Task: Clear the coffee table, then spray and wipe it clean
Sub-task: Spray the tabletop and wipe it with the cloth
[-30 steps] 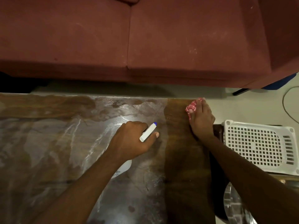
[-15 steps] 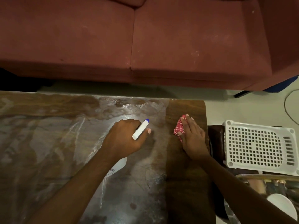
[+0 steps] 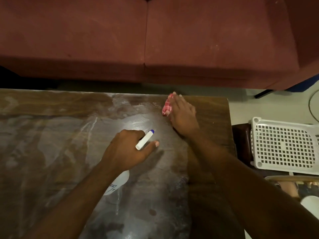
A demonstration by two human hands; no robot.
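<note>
Wood with a wet, whitish film on it, that's most of the table [image 3: 51, 135]; the left and middle are all streaks and smears, so I'd say the spray is on there but it hasn't been properly wiped.

Around the middle the left hand [image 3: 127, 149] has its fingers curled round the neck of the bottle [image 3: 145, 139]; the thumb sticks out to the right, the blue-tipped nozzle points up and away, and the white body pokes out under the wrist, low over the top; can't tell if it's touching.

Right of that, near the far edge, the right hand [image 3: 183, 114] lies flat with fingers straight and close together, pressing a red checked cloth [image 3: 167, 107] onto the surface; it sits right where the film ends.

The strip at the right end looks plain dark and dry, so my guess is that part's wiped already.

Off the right end there's a white basket [image 3: 283, 145], apart from the table.

Overall: clearing looks finished, since only the bottle and cloth show on top; spraying mostly done; wiping barely started, with the big left stretch left to do.
</note>
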